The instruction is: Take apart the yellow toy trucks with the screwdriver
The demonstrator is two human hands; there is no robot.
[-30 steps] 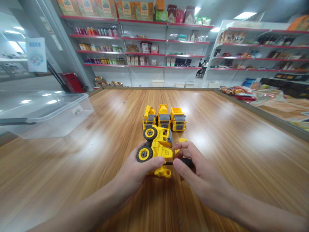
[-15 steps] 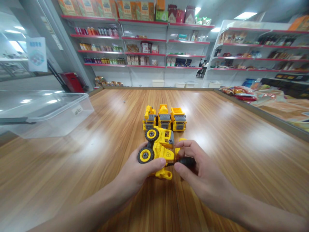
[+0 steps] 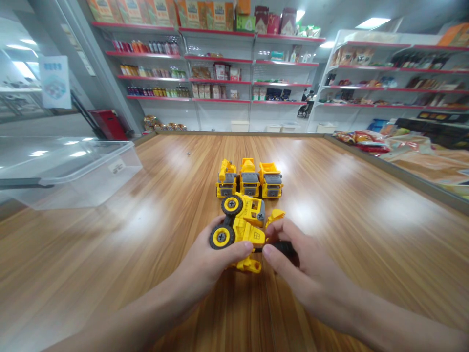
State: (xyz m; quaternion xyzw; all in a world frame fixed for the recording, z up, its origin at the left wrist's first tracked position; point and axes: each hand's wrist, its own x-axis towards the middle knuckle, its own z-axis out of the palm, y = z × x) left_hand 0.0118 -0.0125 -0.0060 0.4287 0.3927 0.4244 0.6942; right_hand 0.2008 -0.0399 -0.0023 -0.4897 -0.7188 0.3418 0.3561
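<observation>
My left hand (image 3: 216,256) is closed round a yellow toy construction vehicle (image 3: 249,227) with black tyres, tipped on its side so that two wheels face me. My right hand (image 3: 296,254) grips the black handle of a screwdriver (image 3: 284,248), whose dark shaft points left at the toy's lower front. Where its tip sits is hidden by the toy. A yellow bucket-like part (image 3: 276,215) sticks up behind my right fingers. Just beyond stand three small yellow toy trucks in a row: one with a crane arm (image 3: 227,180), a mixer (image 3: 249,179) and a dump truck (image 3: 271,181).
The wooden table (image 3: 176,195) has a raised rim. At the left stands a clear plastic box (image 3: 91,178). A tiny object (image 3: 188,153) lies at the back left. Packaged snacks (image 3: 370,140) lie beyond the right rim, and stocked shelves (image 3: 220,61) line the back.
The toy vehicle has shifted very slightly right and down. My right fingers have turned a little on the screwdriver handle, and more of the yellow bucket-like part shows. The three trucks have not moved.
</observation>
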